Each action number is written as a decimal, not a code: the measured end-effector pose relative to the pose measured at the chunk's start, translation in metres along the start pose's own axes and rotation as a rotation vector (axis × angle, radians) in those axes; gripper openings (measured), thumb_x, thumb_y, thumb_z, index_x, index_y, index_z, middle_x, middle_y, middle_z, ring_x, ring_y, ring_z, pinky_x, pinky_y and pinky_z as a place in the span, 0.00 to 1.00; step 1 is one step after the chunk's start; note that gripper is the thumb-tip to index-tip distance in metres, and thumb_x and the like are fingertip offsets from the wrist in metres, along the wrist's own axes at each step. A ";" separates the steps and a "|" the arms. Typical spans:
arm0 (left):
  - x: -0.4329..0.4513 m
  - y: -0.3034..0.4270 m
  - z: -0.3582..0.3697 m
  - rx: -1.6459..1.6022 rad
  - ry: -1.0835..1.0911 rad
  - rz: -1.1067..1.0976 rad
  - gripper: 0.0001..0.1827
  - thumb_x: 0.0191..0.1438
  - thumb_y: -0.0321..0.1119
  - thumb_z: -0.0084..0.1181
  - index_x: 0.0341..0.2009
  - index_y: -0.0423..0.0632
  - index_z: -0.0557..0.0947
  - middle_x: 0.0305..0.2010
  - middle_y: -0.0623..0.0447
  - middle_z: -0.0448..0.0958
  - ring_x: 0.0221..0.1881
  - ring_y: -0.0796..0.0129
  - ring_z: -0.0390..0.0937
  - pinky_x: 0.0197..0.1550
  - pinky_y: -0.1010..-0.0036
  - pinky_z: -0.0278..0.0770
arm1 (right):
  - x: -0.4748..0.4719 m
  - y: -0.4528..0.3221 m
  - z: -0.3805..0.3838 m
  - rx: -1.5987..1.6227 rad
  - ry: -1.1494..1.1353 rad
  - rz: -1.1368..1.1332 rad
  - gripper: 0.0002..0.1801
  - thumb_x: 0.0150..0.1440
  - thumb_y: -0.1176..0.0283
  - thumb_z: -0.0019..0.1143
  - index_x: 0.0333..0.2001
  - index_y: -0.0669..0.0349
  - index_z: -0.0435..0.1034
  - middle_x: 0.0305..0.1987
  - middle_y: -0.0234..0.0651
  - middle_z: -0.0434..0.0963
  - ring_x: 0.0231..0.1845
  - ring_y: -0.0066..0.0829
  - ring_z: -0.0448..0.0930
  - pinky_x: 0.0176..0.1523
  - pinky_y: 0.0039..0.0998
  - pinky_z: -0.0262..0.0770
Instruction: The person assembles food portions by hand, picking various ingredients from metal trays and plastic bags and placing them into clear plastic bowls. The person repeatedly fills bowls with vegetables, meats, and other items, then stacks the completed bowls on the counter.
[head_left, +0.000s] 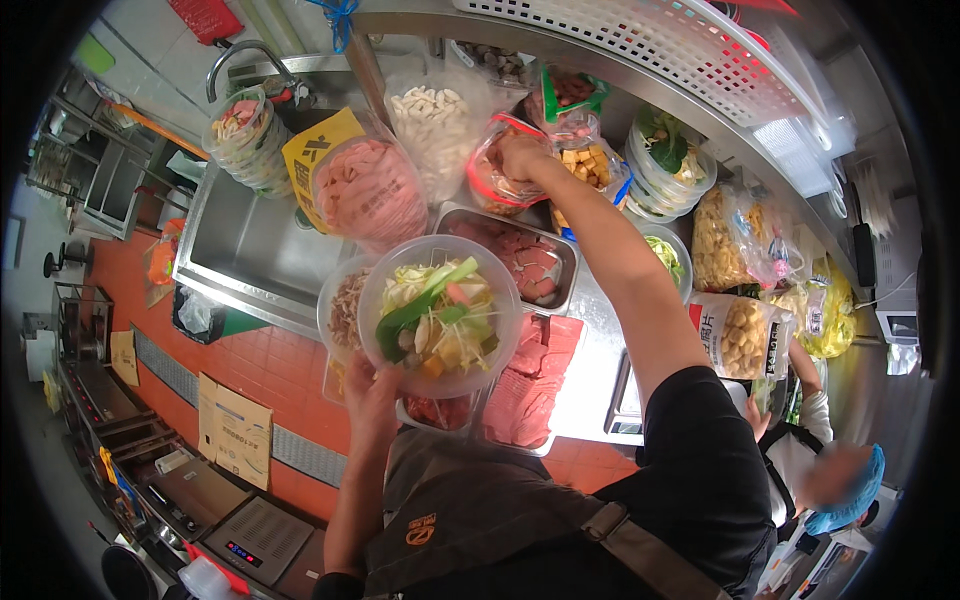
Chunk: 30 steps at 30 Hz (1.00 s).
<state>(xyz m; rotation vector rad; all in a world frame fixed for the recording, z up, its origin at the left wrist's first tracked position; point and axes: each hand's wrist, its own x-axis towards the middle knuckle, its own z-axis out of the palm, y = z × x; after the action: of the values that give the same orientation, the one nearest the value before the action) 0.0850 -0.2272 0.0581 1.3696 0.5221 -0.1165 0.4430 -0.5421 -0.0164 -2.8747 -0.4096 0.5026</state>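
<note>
My left hand (371, 394) grips the rim of a clear plastic bowl (442, 315) holding cabbage, sprouts, greens and other cut pieces. My right hand (519, 154) reaches into an open plastic bag with a red rim (506, 196); its fingers are hidden inside. Beside that bag is one of fried tofu cubes (586, 166). Below it lies a steel pan of pink meat pieces (574, 281). Nearer to me are a tray of sliced pink meat (529, 382) and a container of dark red meat (439, 412). A bowl of brown shreds (349, 300) sits partly under the held bowl.
At left, a steel sink (255, 240) has stacked filled bowls (251, 142) by its faucet. Large bags of pink slices (367, 187) and white pieces (435, 112) stand behind. More bowls (667, 165) and a scale (626, 405) are at right. A co-worker (814, 465) stands nearby.
</note>
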 end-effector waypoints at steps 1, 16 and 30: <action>-0.001 0.001 0.000 0.012 0.004 -0.008 0.12 0.56 0.21 0.52 0.46 0.39 0.73 0.41 0.46 0.79 0.31 0.66 0.82 0.30 0.71 0.84 | 0.000 0.002 0.000 0.023 -0.013 0.037 0.16 0.54 0.66 0.62 0.47 0.42 0.82 0.54 0.41 0.83 0.58 0.42 0.82 0.59 0.43 0.78; -0.006 0.005 0.005 -0.042 -0.041 -0.009 0.13 0.57 0.22 0.52 0.48 0.39 0.73 0.44 0.44 0.79 0.35 0.62 0.83 0.33 0.69 0.86 | 0.007 0.035 0.027 0.396 0.147 -0.080 0.12 0.40 0.71 0.71 0.33 0.51 0.86 0.40 0.35 0.88 0.48 0.35 0.86 0.52 0.36 0.80; 0.034 -0.008 -0.024 0.125 -0.112 0.029 0.13 0.56 0.23 0.53 0.47 0.38 0.74 0.41 0.46 0.80 0.32 0.64 0.82 0.31 0.69 0.85 | -0.141 -0.024 -0.055 1.446 0.072 -0.134 0.20 0.57 0.83 0.65 0.54 0.62 0.79 0.38 0.35 0.87 0.25 0.15 0.79 0.25 0.17 0.73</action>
<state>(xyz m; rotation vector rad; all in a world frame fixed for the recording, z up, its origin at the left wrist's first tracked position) 0.1053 -0.1989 0.0344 1.4827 0.4068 -0.2036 0.3297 -0.5701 0.0831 -1.4494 -0.1045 0.3977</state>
